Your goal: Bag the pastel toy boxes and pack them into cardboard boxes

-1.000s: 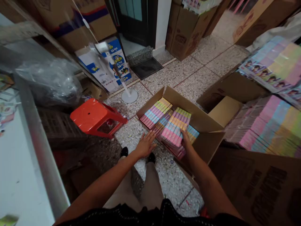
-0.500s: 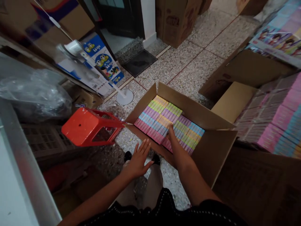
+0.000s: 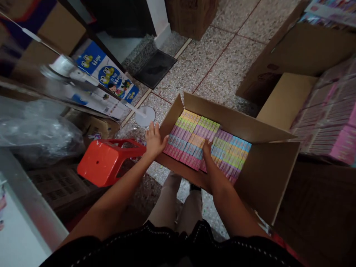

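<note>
An open cardboard carton (image 3: 233,115) on the floor in front of me holds rows of small boxes (image 3: 185,139) in pink, blue, purple, green and orange. The left block of these boxes sits higher than the right block (image 3: 230,152). My left hand (image 3: 154,140) is open at the carton's left end, fingers stretched out, with the thumb towards the pink boxes. Inside the carton, my right hand (image 3: 207,150) reaches down at the step between the two blocks, against the higher one. Most of its fingers are hidden, so its grip does not show.
A red plastic stool (image 3: 97,163) lies tipped over on the left, beside a white stand with a round base (image 3: 145,116). Clear plastic wrap (image 3: 41,129) is heaped further left. Another large carton (image 3: 286,96) with wrapped stacks (image 3: 328,111) stands at the right. A dark mat (image 3: 157,68) lies by the doorway.
My left hand has moved up and forward from near my legs to the carton's left end. The right hand stays at the step between the blocks. The camera view has shifted.
</note>
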`<act>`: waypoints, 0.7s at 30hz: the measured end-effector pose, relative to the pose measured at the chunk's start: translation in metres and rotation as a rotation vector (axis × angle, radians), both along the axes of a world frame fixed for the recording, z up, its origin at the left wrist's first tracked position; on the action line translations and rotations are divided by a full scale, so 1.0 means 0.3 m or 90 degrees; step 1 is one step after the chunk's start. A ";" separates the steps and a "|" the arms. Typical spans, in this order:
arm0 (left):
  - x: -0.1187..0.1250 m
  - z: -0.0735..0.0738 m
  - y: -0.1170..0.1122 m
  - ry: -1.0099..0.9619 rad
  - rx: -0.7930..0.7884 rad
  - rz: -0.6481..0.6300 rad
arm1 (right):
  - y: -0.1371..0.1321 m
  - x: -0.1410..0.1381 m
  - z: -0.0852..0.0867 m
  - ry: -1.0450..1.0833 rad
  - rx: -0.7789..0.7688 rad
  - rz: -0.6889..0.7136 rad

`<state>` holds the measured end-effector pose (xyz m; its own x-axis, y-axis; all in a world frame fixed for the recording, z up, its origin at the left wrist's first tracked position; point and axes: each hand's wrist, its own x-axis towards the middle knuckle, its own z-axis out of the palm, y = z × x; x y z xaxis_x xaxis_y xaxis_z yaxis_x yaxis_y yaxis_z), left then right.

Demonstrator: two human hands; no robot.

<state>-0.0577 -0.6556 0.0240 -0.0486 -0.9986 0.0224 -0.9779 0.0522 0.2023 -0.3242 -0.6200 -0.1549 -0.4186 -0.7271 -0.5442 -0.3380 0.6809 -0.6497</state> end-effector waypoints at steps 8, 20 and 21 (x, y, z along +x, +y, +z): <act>-0.264 -0.217 -0.124 -0.067 0.109 -0.531 | 0.001 0.008 -0.004 0.027 -0.006 -0.089; -0.328 -0.386 -0.180 -0.070 0.187 -0.565 | 0.070 -0.111 0.268 0.150 -0.025 -0.083; -0.317 -0.321 -0.177 -0.061 0.160 -0.557 | 0.125 -0.156 0.354 0.207 -0.064 -0.069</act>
